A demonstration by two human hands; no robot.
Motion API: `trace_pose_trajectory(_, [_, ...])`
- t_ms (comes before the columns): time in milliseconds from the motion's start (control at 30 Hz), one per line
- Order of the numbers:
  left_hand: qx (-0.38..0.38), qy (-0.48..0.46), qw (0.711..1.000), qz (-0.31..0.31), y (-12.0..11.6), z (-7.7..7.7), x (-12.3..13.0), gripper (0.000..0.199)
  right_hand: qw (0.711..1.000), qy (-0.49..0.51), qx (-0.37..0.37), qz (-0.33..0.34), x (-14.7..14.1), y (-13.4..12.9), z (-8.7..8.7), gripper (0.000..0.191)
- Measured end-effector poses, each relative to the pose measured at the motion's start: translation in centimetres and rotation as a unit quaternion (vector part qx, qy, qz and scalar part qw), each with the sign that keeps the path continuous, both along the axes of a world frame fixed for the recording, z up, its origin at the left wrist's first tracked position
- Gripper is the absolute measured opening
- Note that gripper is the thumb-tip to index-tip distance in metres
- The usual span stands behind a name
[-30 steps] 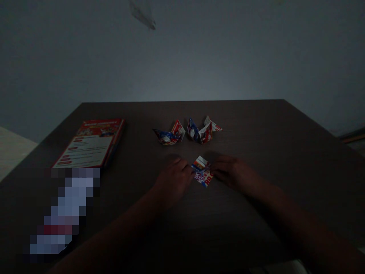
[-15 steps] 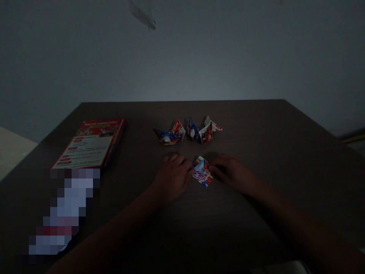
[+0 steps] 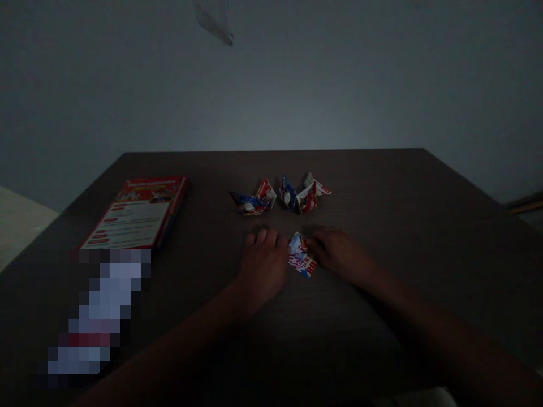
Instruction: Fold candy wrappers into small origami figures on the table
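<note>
A small folded piece of printed paper point(image 3: 302, 261), white, blue, red and purple, lies flat on the dark table between my hands. My left hand point(image 3: 263, 265) rests at its left edge, fingers curled, with the thumb side against the paper. On the other side, my right hand point(image 3: 339, 252) has its thumb and forefinger closed on the paper's upper right edge. Just beyond stand two folded paper shapes with pointed ends: a blue and red one point(image 3: 253, 204) on the left and a blue, red and white one point(image 3: 302, 196) on the right.
Toward the left of the brown table point(image 3: 382, 186) lies a stack of red-covered booklets or sheets point(image 3: 131, 217). A pixelated, pale object point(image 3: 99, 308) is in front of it. A grey wall point(image 3: 297, 85) rises behind the table.
The upper flap of the small folded paper looks shifted, showing more blue and white. My right hand has moved slightly left over the paper's edge, and my left hand has turned slightly.
</note>
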State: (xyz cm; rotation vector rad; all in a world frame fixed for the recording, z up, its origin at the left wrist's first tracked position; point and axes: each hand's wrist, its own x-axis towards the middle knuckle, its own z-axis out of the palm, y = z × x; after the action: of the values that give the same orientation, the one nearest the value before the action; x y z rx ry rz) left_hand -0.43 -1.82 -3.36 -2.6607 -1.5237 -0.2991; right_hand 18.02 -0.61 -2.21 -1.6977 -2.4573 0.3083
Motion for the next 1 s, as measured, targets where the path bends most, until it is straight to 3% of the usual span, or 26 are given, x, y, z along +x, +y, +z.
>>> trace_pose_trajectory(167, [-0.004,-0.008,1.0,-0.004,0.3,0.0,-0.1,0.026,1.0,-0.017,0.004,0.004,-0.2,0.4,-0.1,0.03])
trace_pose_trajectory(267, [-0.02,-0.033,0.999,-0.023,0.5,0.1,-0.3,0.029,0.999,0.034,0.006,0.019,0.2,0.2,-0.2,0.028])
trace_pose_trajectory(433, [-0.053,-0.083,0.991,-0.095,0.9,0.2,-0.7,0.022,0.98,0.154,0.02,0.123,1.7,-0.3,-0.6,0.015])
trace_pose_trajectory(667, [-0.018,-0.052,0.986,-0.156,0.8,-0.2,-0.4,0.019,0.966,0.093,0.092,0.224,2.1,-0.1,-1.2,0.02])
trace_pose_trajectory(833, [0.002,-0.044,0.989,-0.139,0.6,-0.4,0.1,0.017,0.97,0.056,0.115,0.208,1.8,-0.2,-1.1,0.022])
trace_pose_trajectory(1000, [-0.018,-0.05,0.993,-0.101,0.6,-0.4,0.4,0.021,0.982,0.06,0.078,0.162,1.7,-0.2,-1.1,0.019])
